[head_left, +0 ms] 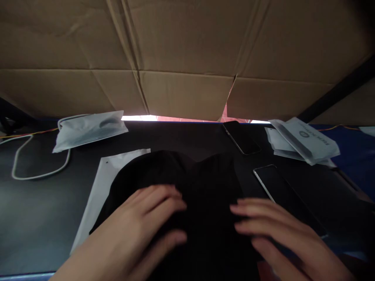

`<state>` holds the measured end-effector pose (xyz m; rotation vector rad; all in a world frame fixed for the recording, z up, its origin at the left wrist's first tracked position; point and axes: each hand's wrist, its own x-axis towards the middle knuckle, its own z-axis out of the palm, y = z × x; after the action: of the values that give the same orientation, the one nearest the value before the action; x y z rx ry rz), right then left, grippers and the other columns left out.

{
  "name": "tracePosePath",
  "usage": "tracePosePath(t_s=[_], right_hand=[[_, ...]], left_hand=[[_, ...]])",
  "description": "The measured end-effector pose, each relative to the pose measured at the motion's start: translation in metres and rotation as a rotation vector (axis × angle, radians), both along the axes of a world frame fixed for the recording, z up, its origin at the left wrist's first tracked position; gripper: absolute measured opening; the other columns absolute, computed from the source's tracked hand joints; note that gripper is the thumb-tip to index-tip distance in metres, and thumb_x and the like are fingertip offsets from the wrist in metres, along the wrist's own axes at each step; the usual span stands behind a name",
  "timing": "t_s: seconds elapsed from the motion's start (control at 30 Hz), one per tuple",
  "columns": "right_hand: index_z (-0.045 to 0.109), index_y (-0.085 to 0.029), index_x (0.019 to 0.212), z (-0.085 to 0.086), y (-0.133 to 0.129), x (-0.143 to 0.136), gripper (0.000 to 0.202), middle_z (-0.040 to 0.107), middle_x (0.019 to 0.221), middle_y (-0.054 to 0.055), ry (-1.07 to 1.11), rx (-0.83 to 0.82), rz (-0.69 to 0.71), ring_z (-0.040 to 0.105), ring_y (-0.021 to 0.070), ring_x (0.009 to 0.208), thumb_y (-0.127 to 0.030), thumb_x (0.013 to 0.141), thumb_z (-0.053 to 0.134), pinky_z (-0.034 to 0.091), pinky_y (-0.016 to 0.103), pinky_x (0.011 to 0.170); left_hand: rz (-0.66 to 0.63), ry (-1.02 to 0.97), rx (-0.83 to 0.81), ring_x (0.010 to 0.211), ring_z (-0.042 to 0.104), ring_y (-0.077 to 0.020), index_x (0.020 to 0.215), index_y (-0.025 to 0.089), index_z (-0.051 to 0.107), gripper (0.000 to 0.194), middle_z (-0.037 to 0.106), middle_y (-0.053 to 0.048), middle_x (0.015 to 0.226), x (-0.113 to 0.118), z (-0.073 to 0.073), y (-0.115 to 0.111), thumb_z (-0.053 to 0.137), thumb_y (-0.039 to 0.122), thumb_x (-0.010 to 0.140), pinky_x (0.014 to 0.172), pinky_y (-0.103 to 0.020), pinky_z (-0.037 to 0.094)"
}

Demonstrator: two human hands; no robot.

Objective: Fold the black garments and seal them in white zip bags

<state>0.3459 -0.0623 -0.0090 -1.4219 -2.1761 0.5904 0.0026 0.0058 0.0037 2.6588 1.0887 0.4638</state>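
A black cloth [202,183] lies spread in the middle of the dark table, partly over a white plastic bag [102,187] whose left side shows. On the cloth's left part rests my left hand [146,218], its fingers apart and holding nothing. Over the right part is my right hand [278,230], fingers also spread, with nothing in them. The lower edge of the cloth runs out of view between the hands.
Two phones, one farther back [241,137] and one nearer [290,195], lie to the right. Printed white pouches [310,140] sit at the back right. A white packet [90,130] and a looped white cable [38,177] are at the left. Cardboard [187,43] stands behind.
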Motion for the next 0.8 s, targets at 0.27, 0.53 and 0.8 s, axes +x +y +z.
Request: tracePosePath(t_s=[0.27, 0.53, 0.8], right_hand=[[0.042, -0.029, 0.171, -0.025, 0.078, -0.042, 0.056, 0.038, 0.178, -0.002, -0.352, -0.032, -0.036, 0.030, 0.0292, 0.168, -0.040, 0.116, 0.043, 0.036, 0.063, 0.134], [0.049, -0.029, 0.168, -0.026, 0.079, -0.045, 0.054, 0.037, 0.178, -0.001, -0.379, 0.069, -0.106, 0.025, 0.0338, 0.170, -0.043, 0.116, 0.038, 0.026, 0.070, 0.136], [0.044, -0.027, 0.170, -0.021, 0.108, -0.027, 0.058, 0.040, 0.178, 0.003, -0.431, -0.071, -0.102, 0.027, 0.0361, 0.169, -0.046, 0.116, 0.037, 0.035, 0.070, 0.131]], left_hand=[[0.251, 0.265, 0.093, 0.166, 0.032, -0.0427, 0.174, 0.022, 0.035, 0.073, 0.034, -0.014, 0.180, 0.013, -0.053, 0.046, 0.033, 0.063, 0.115, 0.119, -0.076, 0.048], [0.237, 0.298, 0.175, 0.167, 0.028, -0.0428, 0.175, 0.022, 0.033, 0.073, 0.028, -0.010, 0.181, 0.020, -0.040, 0.040, 0.032, 0.064, 0.114, 0.122, -0.072, 0.046], [0.210, 0.323, -0.097, 0.161, 0.043, -0.0405, 0.168, 0.027, 0.048, 0.064, 0.043, -0.010, 0.175, 0.012, -0.023, 0.059, 0.050, 0.056, 0.111, 0.121, -0.065, 0.050]])
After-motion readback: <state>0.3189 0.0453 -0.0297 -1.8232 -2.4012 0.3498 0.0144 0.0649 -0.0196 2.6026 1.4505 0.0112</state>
